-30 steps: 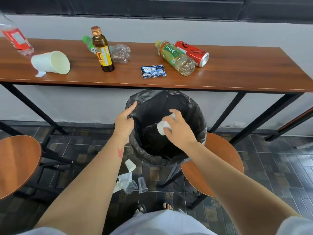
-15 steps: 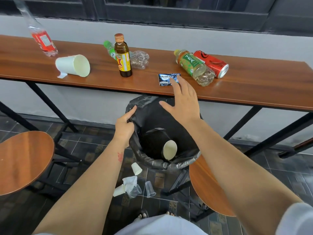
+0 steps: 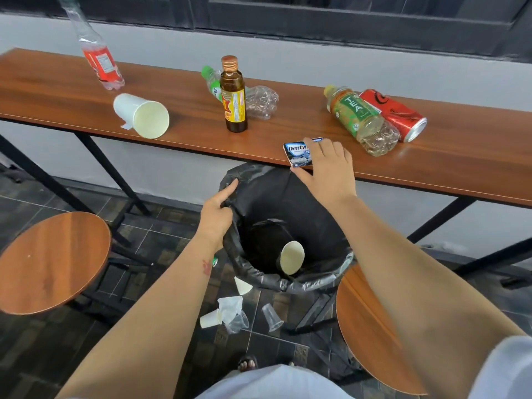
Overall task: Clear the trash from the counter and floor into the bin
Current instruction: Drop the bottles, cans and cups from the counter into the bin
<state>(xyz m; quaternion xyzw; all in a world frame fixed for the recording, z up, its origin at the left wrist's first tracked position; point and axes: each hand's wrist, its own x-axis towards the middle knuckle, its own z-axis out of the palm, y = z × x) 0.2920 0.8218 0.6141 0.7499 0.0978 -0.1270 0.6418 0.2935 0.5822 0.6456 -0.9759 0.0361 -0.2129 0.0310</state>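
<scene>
Right hand [image 3: 325,168] covers the Dentyne gum pack [image 3: 296,152], centre frame, long axis along the counter [image 3: 431,168] edge; pinch closure indeterminate. Left hand [image 3: 216,214] grips the bin liner [image 3: 288,197].
</scene>
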